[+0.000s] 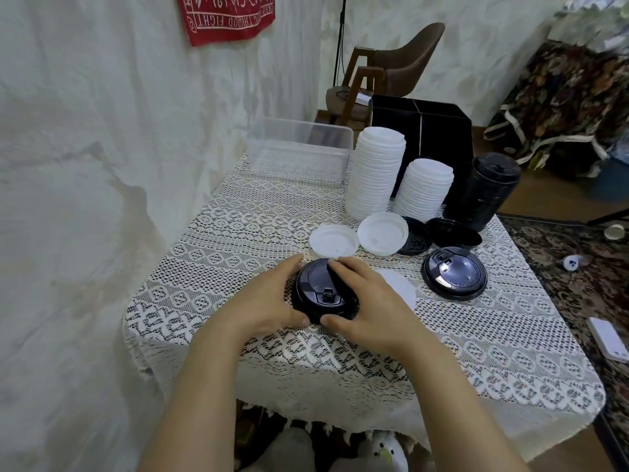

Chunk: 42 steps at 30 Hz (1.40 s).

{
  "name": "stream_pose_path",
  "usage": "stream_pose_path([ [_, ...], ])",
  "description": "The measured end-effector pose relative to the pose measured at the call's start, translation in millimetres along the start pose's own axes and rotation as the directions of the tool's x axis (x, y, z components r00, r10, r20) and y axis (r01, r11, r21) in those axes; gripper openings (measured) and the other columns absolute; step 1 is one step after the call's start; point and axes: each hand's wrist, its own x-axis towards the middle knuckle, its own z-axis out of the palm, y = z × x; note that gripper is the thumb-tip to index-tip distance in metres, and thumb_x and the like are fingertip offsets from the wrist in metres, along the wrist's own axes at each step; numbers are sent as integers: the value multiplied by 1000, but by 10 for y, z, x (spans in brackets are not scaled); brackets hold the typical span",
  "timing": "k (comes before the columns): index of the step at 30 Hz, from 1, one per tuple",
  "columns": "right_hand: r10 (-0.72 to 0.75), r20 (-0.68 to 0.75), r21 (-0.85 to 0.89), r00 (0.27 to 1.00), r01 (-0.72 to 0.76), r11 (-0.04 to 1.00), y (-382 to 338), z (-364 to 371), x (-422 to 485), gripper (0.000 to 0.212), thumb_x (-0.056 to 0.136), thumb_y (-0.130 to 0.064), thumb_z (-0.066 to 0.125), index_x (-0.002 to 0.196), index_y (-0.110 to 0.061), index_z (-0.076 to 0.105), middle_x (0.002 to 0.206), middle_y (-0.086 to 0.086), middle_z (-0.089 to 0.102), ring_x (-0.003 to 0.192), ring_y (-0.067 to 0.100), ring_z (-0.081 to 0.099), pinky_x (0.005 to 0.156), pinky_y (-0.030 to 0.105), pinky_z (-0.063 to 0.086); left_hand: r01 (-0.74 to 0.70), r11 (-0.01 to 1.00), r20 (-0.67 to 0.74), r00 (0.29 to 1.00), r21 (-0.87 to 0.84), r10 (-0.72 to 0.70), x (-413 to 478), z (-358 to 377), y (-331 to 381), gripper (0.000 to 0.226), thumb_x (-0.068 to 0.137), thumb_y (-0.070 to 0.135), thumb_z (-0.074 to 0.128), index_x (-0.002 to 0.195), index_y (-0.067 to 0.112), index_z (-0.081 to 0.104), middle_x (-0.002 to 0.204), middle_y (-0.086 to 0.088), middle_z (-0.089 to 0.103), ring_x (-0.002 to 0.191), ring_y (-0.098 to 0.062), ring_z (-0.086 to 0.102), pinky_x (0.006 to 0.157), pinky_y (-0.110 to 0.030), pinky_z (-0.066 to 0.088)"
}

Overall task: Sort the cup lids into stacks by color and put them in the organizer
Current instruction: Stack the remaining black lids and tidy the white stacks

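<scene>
Near edge, lower centre of frame: two bare forearms reach in from the bottom. The bench (459,362) is covered with a white lace cloth.

Left hand (272,298): curled round the left rim of a black lid (318,289), thumb at the near rim, fingers at the far rim. It is gripping.
Right hand (362,301): fingers lie across the top of the same black lid, thumb at the near rim, pinching it from the right. It is gripping.
The black lid sits on the cloth at frame centre, top up, sip tab towards the camera. Whether more lids are nested under it cannot be told.

Just right of the right hand is a flat white lid (400,289), partly hidden by the hand. Further right is a second black lid (454,275), top up and apart from the others.

Next row back, left to right:
- Two upturned white lids (333,241) (383,233) lie side by side.
- An upturned black lid (413,240) has its left edge tucked under the right-hand white one.
- Another dark lid (454,233) lies to its right.

Behind these:
- tall white stack (376,172)
- shorter white stack (423,189) to its right
- black stack (483,192) at the right, leaning slightly

All three stand on the bench, in front of the organizer (439,131). The organizer is a black box with a central divider, at the far edge of the bench.

A clear plastic bin (299,148) stands left of the organizer. A brown chair (401,59) is on the floor beyond. A red cloth (228,15) hangs on the wall, upper left.
</scene>
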Motion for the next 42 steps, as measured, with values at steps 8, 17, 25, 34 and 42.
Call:
stream_pose_path([
  [8, 25, 35, -80, 999, -22, 997, 9, 36, 17, 85, 82, -46, 68, 153, -30, 23, 155, -14, 25, 137, 20, 26, 111, 29, 24, -43, 997, 22, 999, 63, 41, -40, -21, 41, 101, 75, 17, 81, 153, 30, 17, 151, 7, 34, 130, -7, 35, 95, -17, 22],
  [17, 17, 57, -136, 998, -9, 991, -53, -2, 27, 77, 88, -45, 62, 152, -31, 23, 154, -14, 28, 136, 8, 28, 121, 37, 1, -184, 981, 33, 983, 52, 183, -10, 95, 148, 81, 88, 27, 67, 153, 28, 19, 159, 13, 17, 141, -2, 20, 113, -20, 20],
  [25, 1, 93, -169, 996, 15, 985, 3, 30, 28, 83, 85, -48, 61, 154, -31, 17, 157, -12, 24, 143, 8, 23, 119, 40, -10, -151, 985, 13, 988, 85, 151, 17, 133, 146, 84, 88, 21, 68, 153, 27, 16, 159, 16, 10, 145, -4, 12, 119, -26, 13],
  [34, 373, -526, -37, 764, -458, 888, 562, -322, -81, 63, 91, -34, 60, 147, -14, 37, 151, 9, 37, 139, 25, 31, 114, 41, 27, -116, 990, 5, 993, 78, 116, 4, 139, 154, 85, 87, 22, 70, 153, 28, 18, 158, 17, 10, 143, -6, 16, 114, -23, 14],
  [42, 599, -560, -7, 572, -727, 687, 890, -227, -150, 86, 84, -53, 65, 149, -13, 27, 153, 16, 28, 142, 34, 22, 114, 49, 20, -120, 992, 6, 993, 44, 120, 19, 130, 128, 86, 85, 23, 73, 153, 28, 20, 158, 16, 13, 143, -5, 18, 117, -25, 15],
])
